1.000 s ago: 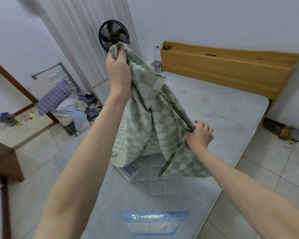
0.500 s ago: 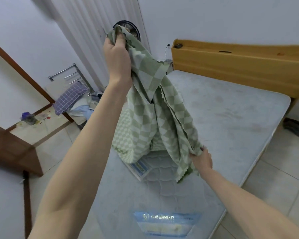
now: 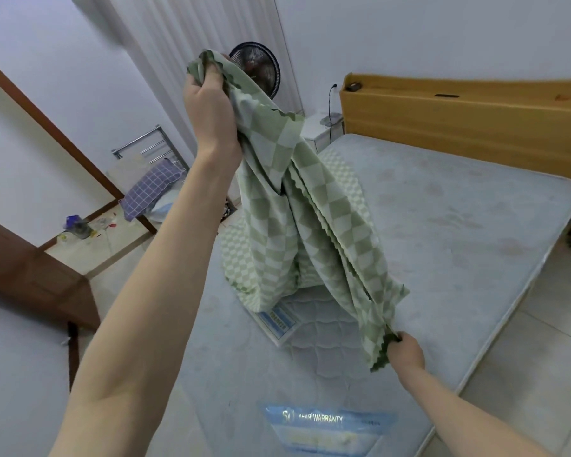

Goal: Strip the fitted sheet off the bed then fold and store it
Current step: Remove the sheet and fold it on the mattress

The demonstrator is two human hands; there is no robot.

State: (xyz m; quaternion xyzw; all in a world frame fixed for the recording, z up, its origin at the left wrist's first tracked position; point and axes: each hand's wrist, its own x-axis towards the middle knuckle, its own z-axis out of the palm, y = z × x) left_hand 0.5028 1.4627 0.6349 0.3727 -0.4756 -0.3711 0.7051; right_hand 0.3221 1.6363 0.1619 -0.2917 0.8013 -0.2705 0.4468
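Note:
A green and white checked sheet (image 3: 297, 225) hangs in long folds above the bare grey mattress (image 3: 459, 232). My left hand (image 3: 211, 107) is raised high and grips the bunched top edge of the sheet. My right hand (image 3: 406, 352) is low over the mattress and pinches the sheet's lower scalloped edge, pulling it taut towards me. Part of the sheet's bottom rests in a heap on the mattress near its left side.
A wooden headboard (image 3: 468, 120) stands at the far end. A black fan (image 3: 261, 67) is behind the sheet by white curtains. A rack with clothes (image 3: 152, 186) and a dark wooden cabinet (image 3: 30, 275) are on the left. Tiled floor (image 3: 548, 341) lies to the right.
My right hand slid down the sheet's edge towards me and now pinches its low end. The sheet is stretched longer between both hands. My left hand stays raised.

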